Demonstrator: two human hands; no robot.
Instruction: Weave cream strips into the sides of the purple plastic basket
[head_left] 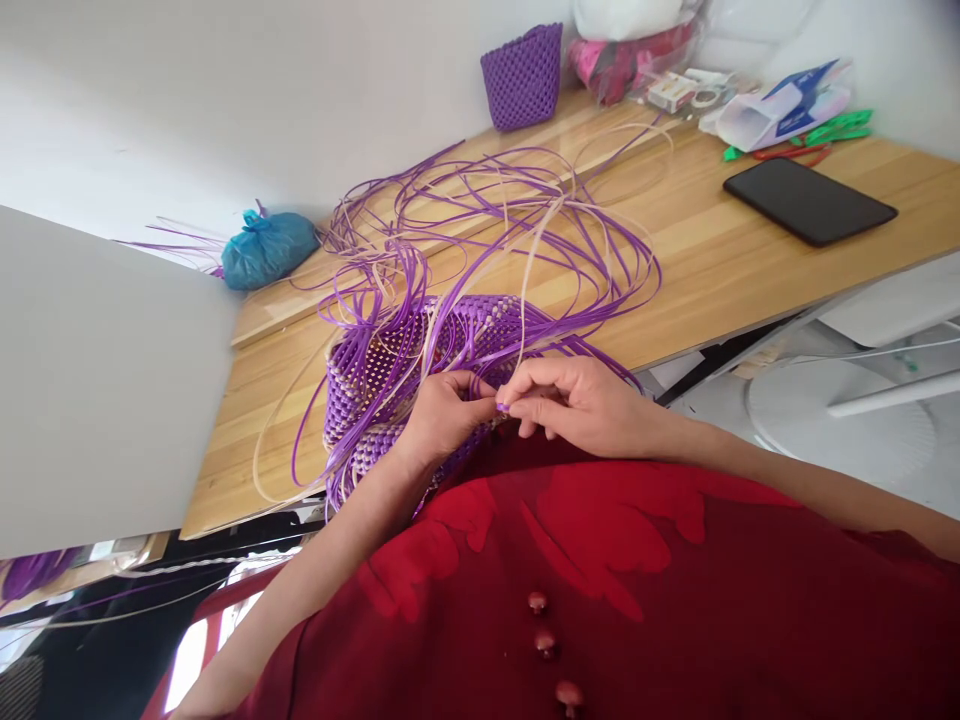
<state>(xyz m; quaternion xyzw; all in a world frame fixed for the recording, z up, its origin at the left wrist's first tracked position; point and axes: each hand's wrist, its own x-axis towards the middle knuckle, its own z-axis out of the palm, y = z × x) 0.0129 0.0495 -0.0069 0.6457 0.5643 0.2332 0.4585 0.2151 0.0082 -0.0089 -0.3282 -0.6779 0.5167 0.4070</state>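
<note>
A woven basket (352, 390) of purple and cream plastic strips lies at the table's front edge, close to my body. Its long loose strips (600, 270) spread over the tabletop. At the basket's near rim my left hand (448, 408) pinches the weave between thumb and fingers. My right hand (574, 400) meets it there, thumb and index finger closed on a strip near a small purple knot. A cream strip (527, 280) rises from that spot. My fingers hide part of the rim.
On the wooden table (690, 270) lies a black phone (810, 200) at the right. Behind it are green clips (840, 127) and a blue-and-white packet (787, 108). A small purple basket (523, 78) stands at the back; a blue bag (270, 250) sits left by the wall.
</note>
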